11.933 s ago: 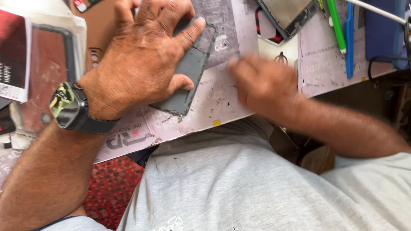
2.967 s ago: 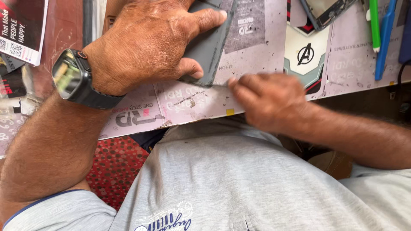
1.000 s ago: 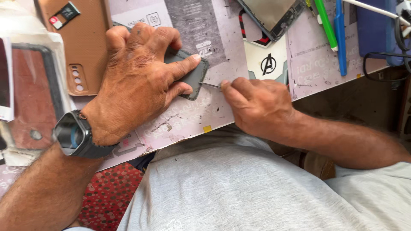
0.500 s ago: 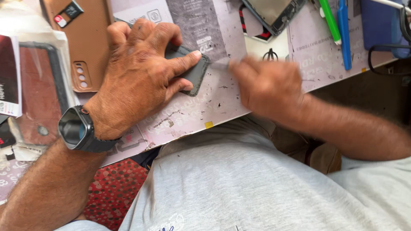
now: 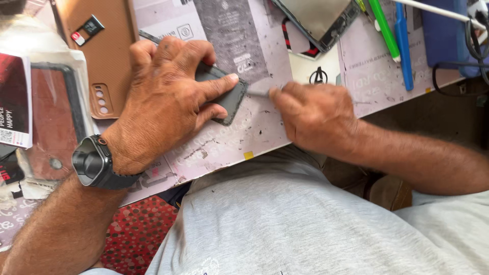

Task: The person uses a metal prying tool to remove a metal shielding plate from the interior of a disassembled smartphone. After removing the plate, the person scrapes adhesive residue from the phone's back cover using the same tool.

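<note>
The left hand presses flat on a dark phone lying on the mat. The right hand pinches a thin tool at the phone's edge, seemingly prying it. Next calls for steady, shallow leverage.

A worktable carried the things, its top covered by a scuffed pale printed sheet speckled with dark bits. On that sheet lay a dark phone case, pressed flat under a hand; to its left lay a brown phone cover and, farther left, a reddish cover in clear wrap, while above and to its right lay a phone with a grey screen. Well to the right of the dark case lay a green pen and a blue pen side by side, with a blue box beyond them.
</note>
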